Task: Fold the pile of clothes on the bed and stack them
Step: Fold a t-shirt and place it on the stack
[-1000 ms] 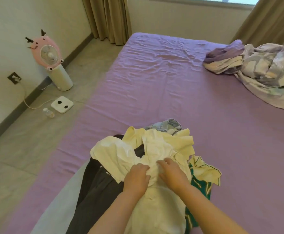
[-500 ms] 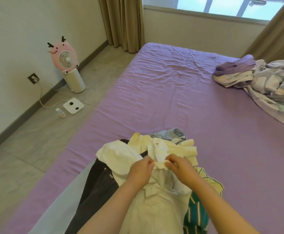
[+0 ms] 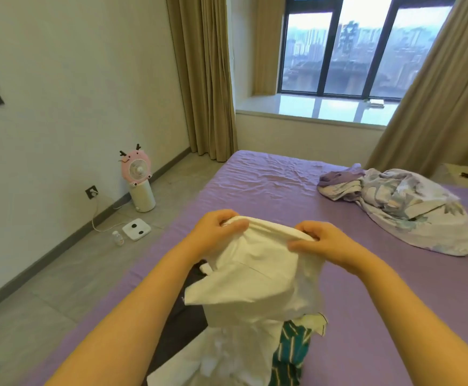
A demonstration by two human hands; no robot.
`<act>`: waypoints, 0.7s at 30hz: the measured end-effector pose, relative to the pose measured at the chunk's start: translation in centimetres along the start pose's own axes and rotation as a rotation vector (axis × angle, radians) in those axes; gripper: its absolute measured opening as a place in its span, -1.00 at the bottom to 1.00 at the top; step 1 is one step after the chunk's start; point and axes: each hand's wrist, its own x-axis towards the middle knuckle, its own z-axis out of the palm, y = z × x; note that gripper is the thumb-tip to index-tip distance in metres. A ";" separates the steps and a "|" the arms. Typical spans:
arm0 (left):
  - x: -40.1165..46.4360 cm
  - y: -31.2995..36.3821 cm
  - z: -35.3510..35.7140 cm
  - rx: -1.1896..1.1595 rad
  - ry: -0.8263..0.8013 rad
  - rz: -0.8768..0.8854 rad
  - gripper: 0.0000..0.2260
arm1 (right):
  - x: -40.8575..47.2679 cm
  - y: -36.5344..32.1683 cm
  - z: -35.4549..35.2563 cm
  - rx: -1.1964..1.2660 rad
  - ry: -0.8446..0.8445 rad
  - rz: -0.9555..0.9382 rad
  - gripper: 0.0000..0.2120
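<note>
A cream-white shirt [image 3: 257, 277] hangs in the air in front of me, above the pile of clothes at the near edge of the purple bed [image 3: 269, 185]. My left hand [image 3: 216, 229] grips its top edge on the left and my right hand [image 3: 322, 240] grips the same edge on the right. Below it lie a dark garment [image 3: 179, 327], a green striped garment [image 3: 291, 355] and more white cloth [image 3: 199, 369]. The shirt hides most of the pile.
A crumpled floral quilt [image 3: 411, 210] with a purple cloth [image 3: 338, 179] lies at the bed's far right. On the floor to the left stand a pink fan [image 3: 138, 174], a white scale [image 3: 136, 229] and a small bottle [image 3: 118, 237]. A window and curtains are beyond the bed.
Both hands have raised the white shirt off the pile and moved apart along its top edge. My view has tilted up, so the window now shows.
</note>
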 end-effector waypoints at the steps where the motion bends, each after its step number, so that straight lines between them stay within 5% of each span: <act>1: -1.2 1.0 -0.1 -0.013 0.012 -0.008 -0.79 | -1.6 -0.6 -0.7 0.096 0.022 -0.011 -0.88; 6: -6.8 4.8 2.0 0.043 0.092 -0.066 -0.72 | -6.9 -5.0 -1.5 0.546 0.188 -0.037 -0.84; 9: -10.7 7.5 4.5 -0.116 0.072 -0.033 -0.78 | -8.9 -7.8 -0.7 0.643 0.198 -0.049 -0.84; 12: -14.3 10.0 7.2 -0.264 0.029 0.042 -0.59 | -10.9 -9.6 0.4 0.655 0.168 -0.054 -0.82; 15: -16.4 10.5 9.6 -0.017 0.111 0.143 -0.41 | -13.0 -10.4 0.7 0.738 0.189 -0.043 -0.80; 21: -18.6 10.7 8.8 -0.157 0.290 0.063 -0.95 | -17.4 -8.8 -1.9 0.550 0.353 -0.036 -0.86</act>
